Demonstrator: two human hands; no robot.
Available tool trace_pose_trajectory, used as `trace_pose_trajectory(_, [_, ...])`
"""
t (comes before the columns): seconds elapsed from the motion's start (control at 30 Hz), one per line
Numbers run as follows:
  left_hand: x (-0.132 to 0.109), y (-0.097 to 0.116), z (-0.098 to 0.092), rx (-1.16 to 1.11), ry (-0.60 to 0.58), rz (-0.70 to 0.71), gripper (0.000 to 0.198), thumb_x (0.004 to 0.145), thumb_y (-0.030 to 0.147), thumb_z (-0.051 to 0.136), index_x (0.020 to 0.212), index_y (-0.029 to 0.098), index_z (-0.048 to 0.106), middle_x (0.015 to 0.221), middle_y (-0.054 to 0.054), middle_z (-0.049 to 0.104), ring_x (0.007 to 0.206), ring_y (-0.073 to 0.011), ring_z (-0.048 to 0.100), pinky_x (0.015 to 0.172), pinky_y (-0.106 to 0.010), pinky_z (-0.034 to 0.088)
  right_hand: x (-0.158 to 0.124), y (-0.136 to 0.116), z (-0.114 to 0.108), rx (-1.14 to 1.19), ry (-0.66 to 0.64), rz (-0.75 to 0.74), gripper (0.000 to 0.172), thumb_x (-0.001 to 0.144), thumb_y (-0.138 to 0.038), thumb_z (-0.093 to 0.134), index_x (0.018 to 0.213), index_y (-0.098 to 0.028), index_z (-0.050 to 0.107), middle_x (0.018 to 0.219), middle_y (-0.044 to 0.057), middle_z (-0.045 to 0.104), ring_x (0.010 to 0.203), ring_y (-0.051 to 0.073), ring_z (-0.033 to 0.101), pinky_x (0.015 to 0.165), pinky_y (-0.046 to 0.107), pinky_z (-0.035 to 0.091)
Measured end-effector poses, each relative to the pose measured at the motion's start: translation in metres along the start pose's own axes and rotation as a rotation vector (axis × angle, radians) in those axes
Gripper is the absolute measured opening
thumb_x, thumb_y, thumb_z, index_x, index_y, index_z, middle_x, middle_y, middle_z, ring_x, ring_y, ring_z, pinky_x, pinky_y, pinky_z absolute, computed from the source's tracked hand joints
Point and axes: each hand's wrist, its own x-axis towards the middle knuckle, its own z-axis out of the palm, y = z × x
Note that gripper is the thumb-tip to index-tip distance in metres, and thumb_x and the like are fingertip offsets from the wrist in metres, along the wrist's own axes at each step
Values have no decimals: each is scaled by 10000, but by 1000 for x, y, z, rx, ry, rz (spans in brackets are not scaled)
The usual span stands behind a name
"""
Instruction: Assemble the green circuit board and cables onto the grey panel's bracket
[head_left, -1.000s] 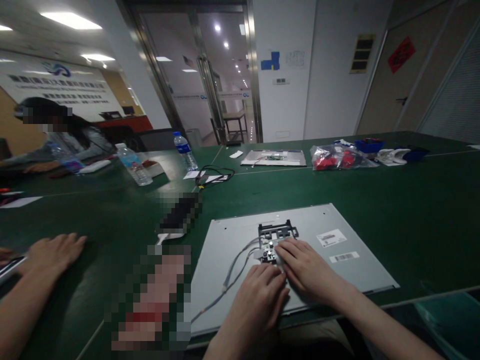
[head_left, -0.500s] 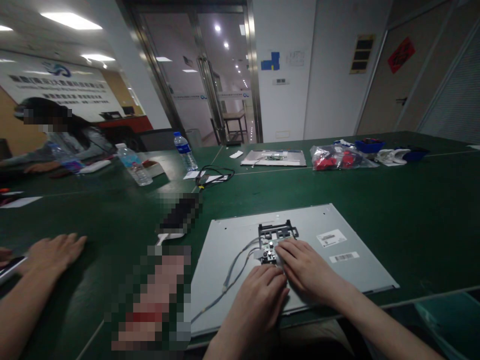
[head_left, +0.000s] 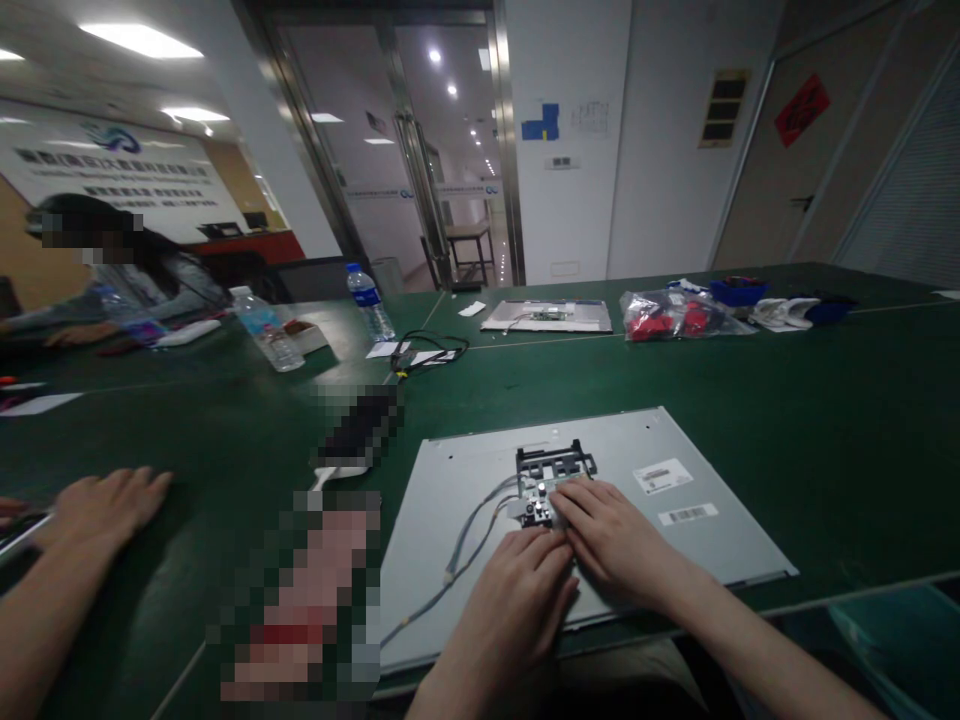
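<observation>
A light grey flat display panel (head_left: 480, 470) lies on the table in front of me. At its middle sits a small circuit board (head_left: 537, 492) with black parts, set in a black bracket (head_left: 559, 458). My right hand (head_left: 611, 530) bends over the board's right side, fingers close together and pressed on it. Against the board's near edge rests my left hand (head_left: 525, 580), its fingers curled together. The fingertips are partly hidden, and so is the part of the board under them. A grey cable (head_left: 461, 548) runs from the board to the panel's lower left.
To the left, a co-worker's hand (head_left: 109, 510) rests on the green table (head_left: 757, 390). Farther back are a blue-capped bottle (head_left: 370, 302), a black cable (head_left: 450, 343), another panel (head_left: 517, 318) and a plastic bag with red things (head_left: 675, 318). Another person (head_left: 150, 275) sits far left.
</observation>
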Motion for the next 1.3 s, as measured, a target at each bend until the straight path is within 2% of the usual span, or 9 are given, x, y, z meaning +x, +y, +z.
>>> trace_pose_trajectory(0.4, [-1, 0, 1, 37, 9, -21, 145, 912, 183, 498, 1009, 197, 605, 997, -69, 625, 951, -236, 569, 851, -419, 506, 1, 0, -1, 3, 10, -6, 454, 920, -188, 466, 1371, -141, 449, 1330, 135, 544, 1225, 251, 479, 1048, 444, 418])
trace_pose_trajectory(0.67, [0, 3, -1, 12, -24, -35, 169, 908, 178, 499, 1050, 193, 590, 1089, -73, 624, 1014, -253, 555, 893, -451, 502, 1, 0, -1, 7, 5, -4, 435, 925, -186, 458, 1357, -140, 464, 1313, 141, 553, 1212, 254, 487, 1039, 447, 422])
trace_pose_trajectory(0.83, [0, 2, -1, 13, -2, -6, 214, 914, 182, 497, 1115, 190, 571, 1182, -79, 611, 1086, -257, 544, 936, -459, 495, 1, -1, -2, 6, -15, 4, 437, 930, -176, 446, 1364, -133, 457, 1330, 135, 537, 1218, 257, 478, 1058, 443, 404])
trace_pose_trajectory(1.3, [1, 3, -2, 41, -12, -13, 226, 901, 188, 519, 1122, 191, 568, 1175, -75, 622, 1065, -261, 561, 918, -464, 500, 1, 0, -1, 0, -3, -5, 461, 916, -181, 463, 1375, -141, 447, 1337, 138, 538, 1225, 256, 477, 1056, 448, 408])
